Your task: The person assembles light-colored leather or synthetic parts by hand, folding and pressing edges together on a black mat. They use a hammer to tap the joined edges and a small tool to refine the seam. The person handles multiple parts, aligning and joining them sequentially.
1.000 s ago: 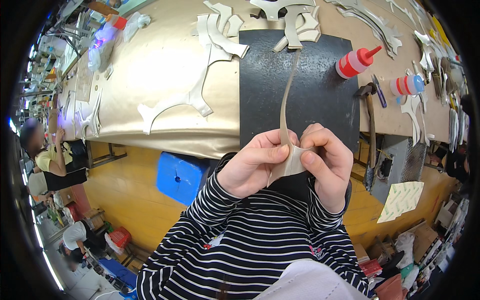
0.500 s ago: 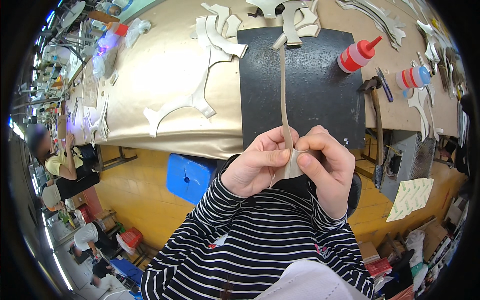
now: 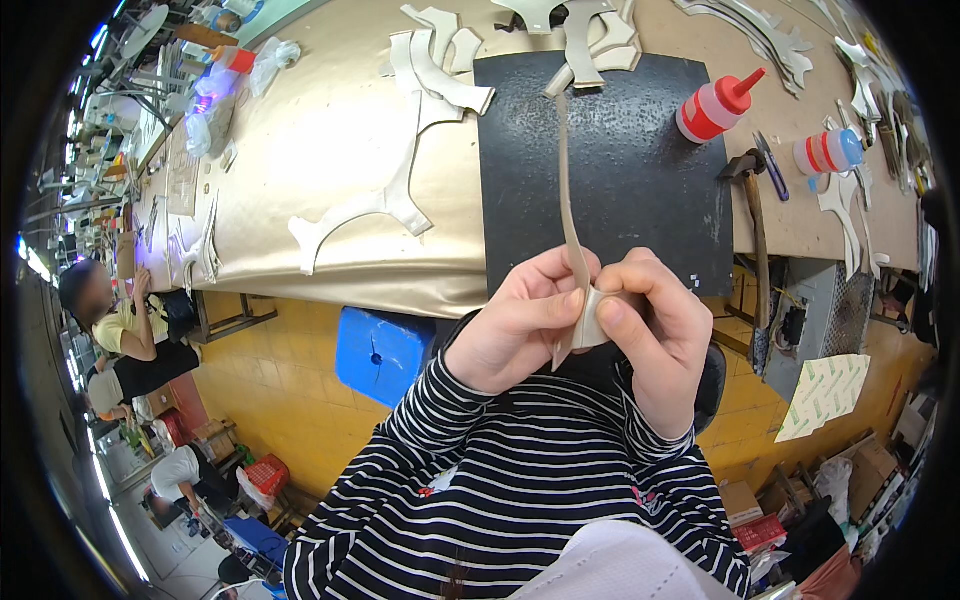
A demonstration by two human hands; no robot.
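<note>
Both hands hold a long cream leather-like piece [image 3: 566, 190] in front of my chest. Its narrow strip rises over the black mat [image 3: 640, 180] toward the pieces at the far side, and its wider lower end curls between my fingers. My left hand [image 3: 520, 322] pinches the strip between thumb and fingers. Close beside it, my right hand [image 3: 662, 325] is closed, its thumb and bent forefinger gripping the curled part. The fingers hide some of the fold.
Cream cut pieces [image 3: 385, 205] lie on the gold-covered table [image 3: 300, 150]. Right of the mat are a red-capped squeeze bottle [image 3: 715, 108], a hammer [image 3: 752, 215], a utility knife [image 3: 770, 165] and a blue-capped bottle [image 3: 828, 153]. A blue stool [image 3: 385, 355] stands below. Another person [image 3: 125, 320] works far left.
The lower end of the piece has turned between my fingers and now shows a narrow pointed edge below my left thumb. Both hands stay nearly in place.
</note>
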